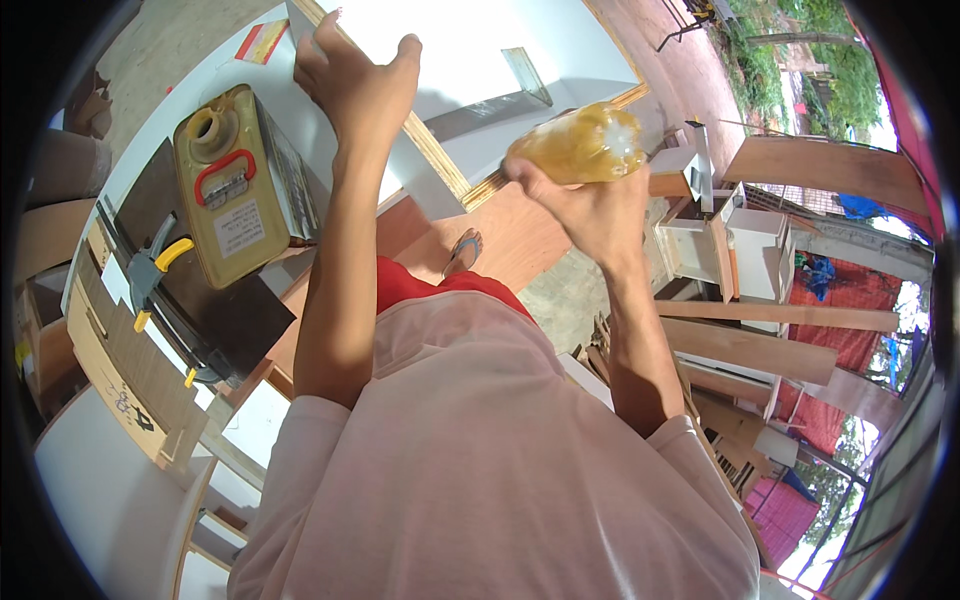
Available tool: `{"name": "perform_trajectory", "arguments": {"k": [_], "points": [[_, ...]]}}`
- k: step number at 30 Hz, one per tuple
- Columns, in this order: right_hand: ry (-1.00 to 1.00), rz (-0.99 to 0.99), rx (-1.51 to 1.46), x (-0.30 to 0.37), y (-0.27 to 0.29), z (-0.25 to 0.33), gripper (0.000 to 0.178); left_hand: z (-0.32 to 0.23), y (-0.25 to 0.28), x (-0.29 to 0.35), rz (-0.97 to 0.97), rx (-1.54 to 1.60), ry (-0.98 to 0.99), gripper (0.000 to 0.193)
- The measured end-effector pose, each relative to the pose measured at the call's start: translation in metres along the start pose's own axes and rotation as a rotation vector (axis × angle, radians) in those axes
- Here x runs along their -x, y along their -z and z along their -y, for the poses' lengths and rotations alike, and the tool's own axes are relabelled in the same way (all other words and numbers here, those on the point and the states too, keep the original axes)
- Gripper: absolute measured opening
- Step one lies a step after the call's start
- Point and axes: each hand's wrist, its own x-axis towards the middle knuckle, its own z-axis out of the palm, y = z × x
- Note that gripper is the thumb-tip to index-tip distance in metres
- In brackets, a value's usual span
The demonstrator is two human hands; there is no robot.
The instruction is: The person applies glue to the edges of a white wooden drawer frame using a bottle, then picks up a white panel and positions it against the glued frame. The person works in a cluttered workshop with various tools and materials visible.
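- Leftward, yellow-and-black clamp (158,262); projecting handle probably worth keeping sleeves clear of.
- Tin canister (235,205), red-handled, standing on dark board (238,318) near left forearm (345,250); likeliest obstacle, best given elbow room.
- Red-and-yellow card (262,42), flat on white bench (207,82).
- Left grip (360,92): spread, thumb apart, at plywood edge of white box (438,152); firm contact, cannot tell; probably best used for steadying.
- Clear bottle (570,145), amber contents: tilted at near corner of box, base to right, neck not visible; best kept off the edge.
- Right grip (597,215): wrapped around bottle; moderate, even squeeze advisable.
- Stacked boards (745,345), beyond right forearm (635,310); possible limit on sideways swing.
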Motion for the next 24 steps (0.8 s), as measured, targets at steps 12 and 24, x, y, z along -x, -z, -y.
{"name": "perform_trajectory", "arguments": {"k": [12, 24], "points": [[0.143, 0.042, 0.025, 0.011, -0.015, 0.023, 0.04, -0.009, -0.014, -0.009, 0.053, -0.221, 0.11, 0.088], [0.206, 0.027, 0.042, 0.011, -0.014, 0.014, 0.038, -0.015, -0.009, -0.01, 0.053, -0.157, 0.141, 0.088]]}}
